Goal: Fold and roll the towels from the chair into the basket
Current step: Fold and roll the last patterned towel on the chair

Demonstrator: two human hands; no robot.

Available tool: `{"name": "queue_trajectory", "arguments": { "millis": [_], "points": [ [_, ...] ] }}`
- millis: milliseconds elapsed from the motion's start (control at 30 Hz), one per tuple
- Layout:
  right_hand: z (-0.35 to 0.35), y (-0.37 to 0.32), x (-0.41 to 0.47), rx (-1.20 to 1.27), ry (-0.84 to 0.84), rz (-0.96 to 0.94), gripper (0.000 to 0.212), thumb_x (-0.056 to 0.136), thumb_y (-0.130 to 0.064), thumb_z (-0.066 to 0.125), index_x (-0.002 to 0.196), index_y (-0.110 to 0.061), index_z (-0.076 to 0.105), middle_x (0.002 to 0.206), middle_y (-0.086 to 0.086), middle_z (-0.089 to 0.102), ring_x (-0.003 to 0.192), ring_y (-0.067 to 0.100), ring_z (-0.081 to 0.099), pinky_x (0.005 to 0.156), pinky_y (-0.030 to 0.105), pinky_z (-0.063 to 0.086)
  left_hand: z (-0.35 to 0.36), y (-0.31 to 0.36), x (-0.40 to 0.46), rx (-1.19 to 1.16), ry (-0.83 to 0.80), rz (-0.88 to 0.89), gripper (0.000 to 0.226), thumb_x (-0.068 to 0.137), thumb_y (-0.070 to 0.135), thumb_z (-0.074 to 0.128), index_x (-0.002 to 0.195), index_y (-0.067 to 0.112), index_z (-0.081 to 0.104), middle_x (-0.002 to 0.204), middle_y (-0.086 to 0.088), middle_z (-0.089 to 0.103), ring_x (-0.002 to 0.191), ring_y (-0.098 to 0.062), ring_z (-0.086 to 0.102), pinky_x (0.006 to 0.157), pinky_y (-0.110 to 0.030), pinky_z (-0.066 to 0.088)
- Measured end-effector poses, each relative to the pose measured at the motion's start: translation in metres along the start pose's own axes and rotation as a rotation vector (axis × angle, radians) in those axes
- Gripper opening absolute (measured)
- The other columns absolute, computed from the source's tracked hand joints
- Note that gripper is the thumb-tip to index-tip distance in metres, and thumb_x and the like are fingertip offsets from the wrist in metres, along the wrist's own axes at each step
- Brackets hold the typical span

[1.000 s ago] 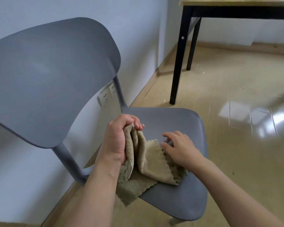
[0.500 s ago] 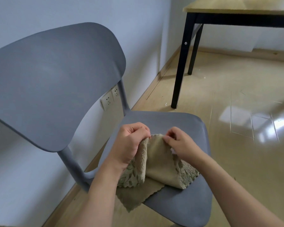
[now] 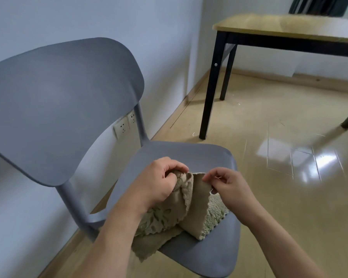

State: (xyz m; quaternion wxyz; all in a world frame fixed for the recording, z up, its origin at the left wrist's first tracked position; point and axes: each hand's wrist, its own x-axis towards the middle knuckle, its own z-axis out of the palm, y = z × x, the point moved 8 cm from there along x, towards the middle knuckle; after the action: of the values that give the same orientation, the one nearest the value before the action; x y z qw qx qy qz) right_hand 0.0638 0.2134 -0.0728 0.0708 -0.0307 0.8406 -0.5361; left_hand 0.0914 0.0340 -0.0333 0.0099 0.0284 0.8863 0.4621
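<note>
A beige-green towel (image 3: 197, 209) with a leaf pattern and scalloped edges lies bunched on the seat of a grey plastic chair (image 3: 207, 157). My left hand (image 3: 159, 183) grips a gathered fold of the towel at its top left. My right hand (image 3: 227, 183) pinches the towel's upper edge just to the right. Both hands hold that edge lifted above the seat, while the lower part drapes over the seat's front left edge. No basket is in view.
The chair's backrest (image 3: 62, 105) stands to the left, close to a pale wall with sockets (image 3: 124, 125). A wooden table with black legs (image 3: 211, 91) stands at the back right. Glossy beige floor (image 3: 289, 177) spreads to the right.
My right hand has gone from resting flat on the towel to pinching its upper edge. Both hands have drawn the edge up and together. The view has tilted up a little.
</note>
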Motion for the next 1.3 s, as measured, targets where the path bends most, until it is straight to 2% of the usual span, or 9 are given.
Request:
{"name": "queue_trajectory", "arguments": {
  "millis": [67,167,300,400,467,733,900,1133,1300],
  "points": [
    [0.001,0.004,0.0,-0.007,0.004,0.019,0.039,0.091,0.005,0.042,0.075,-0.016,0.07,0.079,0.008,0.066,0.068,0.018,0.057,0.072,0.045,0.054,0.003,0.001,-0.001,0.034,0.001,0.006,0.036,0.092,0.007,0.05,0.108,0.034,0.068,0.102,0.018,0.063,0.09,0.003,0.058,0.081,-0.011,0.045],
    [0.005,0.003,-0.001,0.013,-0.006,0.019,0.036,0.087,0.005,0.041,0.082,-0.017,0.07,0.089,0.008,0.066,0.07,0.02,0.056,0.071,0.043,0.053,0.0,-0.001,0.0,0.076,0.059,-0.011,0.035,0.094,0.016,0.055,0.119,0.041,0.055,0.099,0.016,0.054,0.074,0.0,0.052,0.062,-0.008,0.039],
    [0.016,-0.004,-0.007,0.014,-0.146,-0.039,0.028,0.085,-0.004,0.051,0.102,-0.021,0.065,0.106,-0.009,0.052,0.073,-0.002,0.053,0.067,0.014,0.048,-0.005,-0.004,0.004,0.024,0.116,-0.01,0.025,0.093,0.017,0.057,0.104,0.039,0.056,0.093,0.009,0.058,0.066,-0.004,0.052,0.061,-0.01,0.041],
    [0.021,0.003,-0.006,-0.082,-0.187,-0.052,0.031,0.086,-0.02,0.06,0.116,-0.028,0.057,0.113,-0.015,0.045,0.098,0.0,0.053,0.082,0.02,0.05,-0.001,-0.005,0.006,-0.103,0.074,-0.011,0.024,0.092,0.011,0.056,0.094,0.036,0.057,0.09,0.005,0.063,0.08,-0.009,0.059,0.072,-0.023,0.047],
    [0.021,0.006,-0.005,-0.078,-0.186,-0.038,0.034,0.085,-0.028,0.064,0.118,-0.03,0.056,0.113,-0.016,0.044,0.101,0.001,0.053,0.085,0.021,0.05,0.001,-0.001,0.006,-0.196,0.05,0.001,0.028,0.092,0.005,0.055,0.089,0.032,0.059,0.087,0.001,0.065,0.077,-0.008,0.059,0.071,-0.025,0.048],
    [0.027,0.008,-0.003,0.132,-0.203,0.04,0.013,0.089,-0.018,0.063,0.102,-0.021,0.065,0.113,0.001,0.056,0.095,0.012,0.059,0.082,0.024,0.051,0.006,0.007,0.003,-0.336,-0.022,0.036,0.032,0.089,-0.002,0.052,0.081,0.028,0.061,0.075,-0.002,0.06,0.069,-0.012,0.053,0.068,-0.029,0.048],
    [0.027,0.012,-0.001,0.148,-0.193,0.032,0.014,0.084,-0.022,0.071,0.093,-0.012,0.068,0.087,0.006,0.066,0.076,0.011,0.06,0.078,0.034,0.053,0.002,0.005,0.002,-0.321,0.015,0.027,0.033,0.09,-0.005,0.052,0.083,0.026,0.06,0.076,-0.002,0.059,0.068,-0.008,0.052,0.065,-0.024,0.046],
    [0.009,0.0,0.006,0.516,-0.079,-0.024,0.01,0.091,-0.014,0.061,0.088,-0.006,0.067,0.078,0.008,0.061,0.074,0.016,0.055,0.073,0.029,0.048,-0.005,0.001,0.005,-0.131,0.071,0.016,0.022,0.092,0.008,0.055,0.09,0.029,0.057,0.081,0.002,0.061,0.073,-0.014,0.055,0.067,-0.027,0.049],
    [-0.004,-0.022,0.007,0.495,0.011,-0.115,0.012,0.09,-0.002,0.059,0.078,-0.004,0.063,0.073,0.009,0.055,0.07,0.019,0.049,0.069,0.03,0.045,-0.006,0.006,0.006,0.081,0.1,0.033,0.015,0.094,0.02,0.054,0.092,0.035,0.053,0.078,0.006,0.057,0.077,-0.015,0.051,0.067,-0.028,0.045]
  ]
}}
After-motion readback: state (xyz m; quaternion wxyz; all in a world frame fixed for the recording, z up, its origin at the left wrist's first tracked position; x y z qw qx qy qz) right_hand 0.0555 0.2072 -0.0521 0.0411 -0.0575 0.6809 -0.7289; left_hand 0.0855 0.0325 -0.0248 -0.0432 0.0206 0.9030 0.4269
